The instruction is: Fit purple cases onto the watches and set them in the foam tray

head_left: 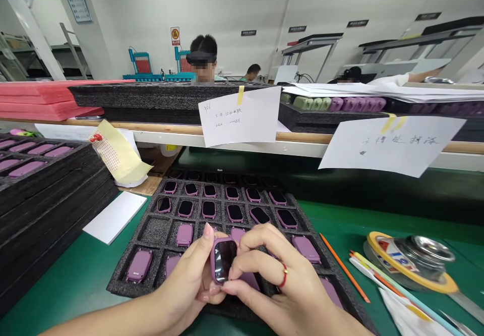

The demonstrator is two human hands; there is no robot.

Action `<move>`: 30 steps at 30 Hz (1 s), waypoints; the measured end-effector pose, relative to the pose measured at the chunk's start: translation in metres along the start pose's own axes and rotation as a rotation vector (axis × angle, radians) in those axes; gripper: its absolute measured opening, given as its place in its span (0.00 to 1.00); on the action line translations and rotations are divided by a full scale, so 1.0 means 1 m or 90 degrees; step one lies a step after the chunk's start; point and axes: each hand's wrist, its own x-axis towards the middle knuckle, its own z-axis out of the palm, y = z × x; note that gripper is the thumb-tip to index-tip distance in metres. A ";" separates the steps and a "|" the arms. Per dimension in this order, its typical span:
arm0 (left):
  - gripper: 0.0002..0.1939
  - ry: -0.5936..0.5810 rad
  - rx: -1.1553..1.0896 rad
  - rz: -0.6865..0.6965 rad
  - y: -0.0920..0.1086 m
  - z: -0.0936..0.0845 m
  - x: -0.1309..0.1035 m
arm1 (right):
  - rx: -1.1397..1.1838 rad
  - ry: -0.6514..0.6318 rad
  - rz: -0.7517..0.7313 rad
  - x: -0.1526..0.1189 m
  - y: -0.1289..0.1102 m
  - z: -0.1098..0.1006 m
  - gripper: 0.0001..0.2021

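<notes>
A purple watch case with a glossy black screen [224, 261] is held up over the foam tray, its screen facing me. My left hand [196, 270] grips it from the left, thumb along its upper left edge. The fingers of my right hand [270, 265] pinch its right side and lower corner; a red ring is on one finger. Beneath both hands lies a black foam tray [154, 231] with compartments. Its far rows hold cases screen up, and nearer compartments hold purple cases [139, 265] back up. One compartment at the left has no case.
Stacked foam trays [49, 215] stand at the left, beside a white pad [115, 217]. An orange stick [345, 268], a tape roll [408, 263] and a metal-topped jar lie right. A shelf [295, 144] with hanging notes crosses ahead; people are beyond it.
</notes>
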 end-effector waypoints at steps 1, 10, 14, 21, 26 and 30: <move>0.27 -0.012 -0.001 -0.002 0.001 0.001 0.000 | 0.027 0.013 0.024 0.001 0.000 -0.001 0.04; 0.28 -0.034 -0.008 -0.028 0.010 0.010 -0.007 | 0.325 0.284 0.230 0.005 0.005 -0.022 0.06; 0.26 -0.044 -0.016 -0.016 0.009 0.008 -0.007 | 0.265 0.305 0.179 0.005 0.003 -0.026 0.06; 0.27 -0.043 -0.013 -0.022 0.008 0.008 -0.007 | 0.124 0.229 0.075 0.001 0.005 -0.029 0.09; 0.27 -0.042 -0.020 -0.027 0.008 0.007 -0.008 | 0.047 0.171 -0.005 -0.002 0.005 -0.029 0.15; 0.27 -0.041 -0.020 -0.030 0.009 0.008 -0.008 | 0.037 0.158 -0.017 -0.002 0.003 -0.032 0.16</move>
